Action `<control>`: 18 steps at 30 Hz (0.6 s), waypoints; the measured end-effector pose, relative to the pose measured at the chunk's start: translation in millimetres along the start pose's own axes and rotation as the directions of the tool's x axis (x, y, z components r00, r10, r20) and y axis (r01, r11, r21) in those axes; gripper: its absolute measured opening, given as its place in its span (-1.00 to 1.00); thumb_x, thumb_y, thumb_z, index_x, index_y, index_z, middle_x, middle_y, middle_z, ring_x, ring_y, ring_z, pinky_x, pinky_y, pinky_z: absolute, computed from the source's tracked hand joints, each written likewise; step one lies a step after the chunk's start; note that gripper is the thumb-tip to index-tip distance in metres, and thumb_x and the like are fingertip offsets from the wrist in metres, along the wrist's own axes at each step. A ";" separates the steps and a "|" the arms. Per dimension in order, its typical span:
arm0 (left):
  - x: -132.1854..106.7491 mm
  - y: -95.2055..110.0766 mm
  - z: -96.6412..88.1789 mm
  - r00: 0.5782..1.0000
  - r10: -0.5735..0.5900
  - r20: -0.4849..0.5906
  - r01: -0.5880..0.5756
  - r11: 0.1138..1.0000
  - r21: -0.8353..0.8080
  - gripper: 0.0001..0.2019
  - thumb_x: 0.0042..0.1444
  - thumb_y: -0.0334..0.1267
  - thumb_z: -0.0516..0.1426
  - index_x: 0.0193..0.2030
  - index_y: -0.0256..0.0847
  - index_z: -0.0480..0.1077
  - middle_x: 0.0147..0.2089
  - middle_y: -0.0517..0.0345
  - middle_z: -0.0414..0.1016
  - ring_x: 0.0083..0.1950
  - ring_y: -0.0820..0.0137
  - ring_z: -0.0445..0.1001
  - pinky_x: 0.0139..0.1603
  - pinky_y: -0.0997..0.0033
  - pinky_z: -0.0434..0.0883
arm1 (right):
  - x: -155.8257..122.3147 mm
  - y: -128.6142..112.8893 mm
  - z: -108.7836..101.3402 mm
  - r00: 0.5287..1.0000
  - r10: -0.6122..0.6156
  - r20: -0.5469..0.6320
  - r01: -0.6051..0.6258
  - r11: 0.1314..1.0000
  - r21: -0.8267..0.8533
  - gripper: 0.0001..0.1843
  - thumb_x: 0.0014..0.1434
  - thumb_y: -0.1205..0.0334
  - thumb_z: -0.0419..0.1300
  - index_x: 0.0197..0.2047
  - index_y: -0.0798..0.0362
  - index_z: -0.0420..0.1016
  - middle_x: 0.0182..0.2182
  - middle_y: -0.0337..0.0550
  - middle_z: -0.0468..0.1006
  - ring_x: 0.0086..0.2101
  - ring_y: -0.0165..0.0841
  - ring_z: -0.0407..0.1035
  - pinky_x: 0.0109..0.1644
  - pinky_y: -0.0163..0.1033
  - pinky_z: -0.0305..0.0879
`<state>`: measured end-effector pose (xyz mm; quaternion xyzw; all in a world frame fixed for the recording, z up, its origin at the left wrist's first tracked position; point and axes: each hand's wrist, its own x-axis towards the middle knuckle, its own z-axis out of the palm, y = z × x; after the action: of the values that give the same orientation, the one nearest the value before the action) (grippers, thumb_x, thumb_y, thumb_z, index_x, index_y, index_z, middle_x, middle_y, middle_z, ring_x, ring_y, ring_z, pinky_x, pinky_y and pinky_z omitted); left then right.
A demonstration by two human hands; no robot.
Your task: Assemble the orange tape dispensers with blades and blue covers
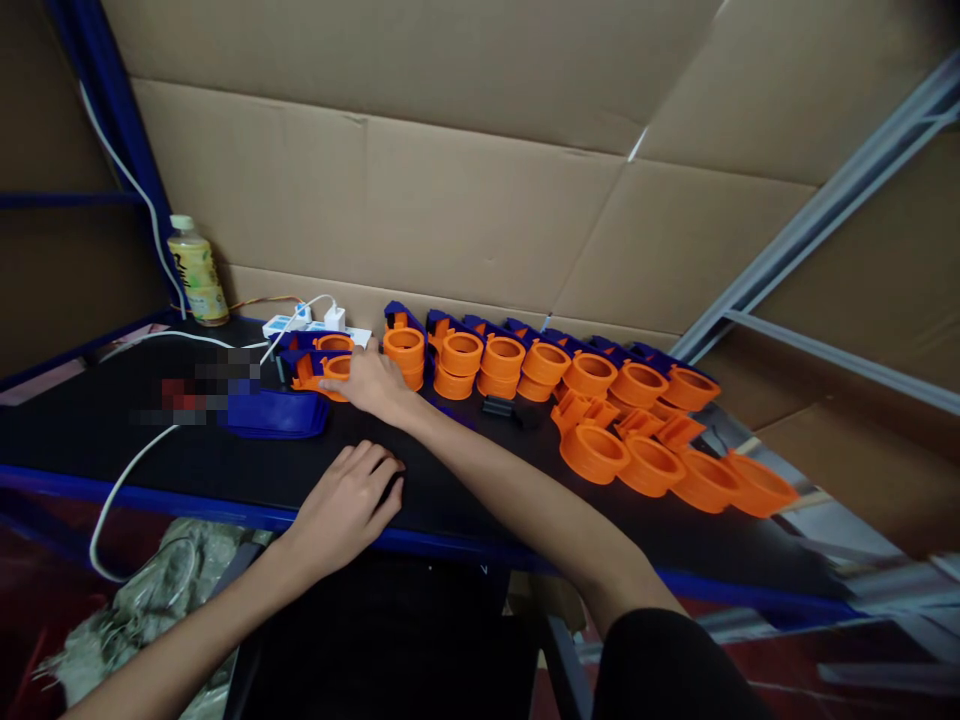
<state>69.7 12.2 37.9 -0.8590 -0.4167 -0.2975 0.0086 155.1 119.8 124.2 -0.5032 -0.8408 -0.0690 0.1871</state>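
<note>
My right hand (373, 383) reaches across the black table (135, 440) to the left and closes on an orange and blue plastic part (321, 366) that lies with another like it. My left hand (351, 500) rests palm down on the table near the front edge, fingers loosely curled, holding nothing. A row of several orange rings with blue backs (525, 358) stands along the back of the table. A second group of orange rings (660, 465) lies in front of it at the right.
A flat blue piece (277, 413) lies left of my hands. A drink bottle (197, 271) stands at the back left by a white power strip (304, 322) with cables. A small black part (499, 407) lies mid-table. Cardboard walls (450, 200) close the back.
</note>
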 end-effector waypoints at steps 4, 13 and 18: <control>-0.7 0.6 -0.9 1.000 0.003 0.013 -0.004 1.000 0.011 -0.78 0.34 -0.30 0.01 0.00 -0.19 0.45 -0.06 -0.01 0.54 -0.02 0.12 0.48 0.04 0.03 0.38 | -15.1 -2.2 -9.4 1.000 -0.013 -0.028 0.013 1.000 -0.002 0.05 0.22 -0.34 -0.62 0.24 0.22 0.29 0.15 0.00 0.50 0.05 -0.26 0.50 0.04 -0.20 0.42; -1.5 0.6 -1.2 1.000 -0.001 0.017 0.001 1.000 0.008 -0.79 0.34 -0.29 0.02 0.00 -0.17 0.45 -0.06 0.00 0.55 -0.02 0.13 0.48 0.05 0.03 0.37 | -126.2 119.9 -92.4 0.989 0.129 0.074 -0.122 0.988 -0.093 -0.44 0.32 -0.27 0.00 0.02 0.00 0.52 -0.03 0.06 0.60 -0.01 0.00 0.49 0.03 0.09 0.44; -0.9 2.1 -1.0 1.000 -0.011 0.019 0.011 1.000 0.000 -0.79 0.35 -0.28 0.02 -0.01 -0.17 0.44 -0.07 0.00 0.55 -0.03 0.14 0.48 0.05 0.03 0.37 | -203.8 250.2 -102.0 0.906 0.378 0.192 -0.303 0.894 -0.331 -0.14 0.11 -0.25 0.20 0.37 0.00 0.25 0.29 0.19 0.34 0.28 0.22 0.19 0.26 0.36 0.16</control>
<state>70.2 9.9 38.7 -0.8596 -0.4212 -0.2892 0.0027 484.7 42.7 121.8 -0.6703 -0.7359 -0.0948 0.0114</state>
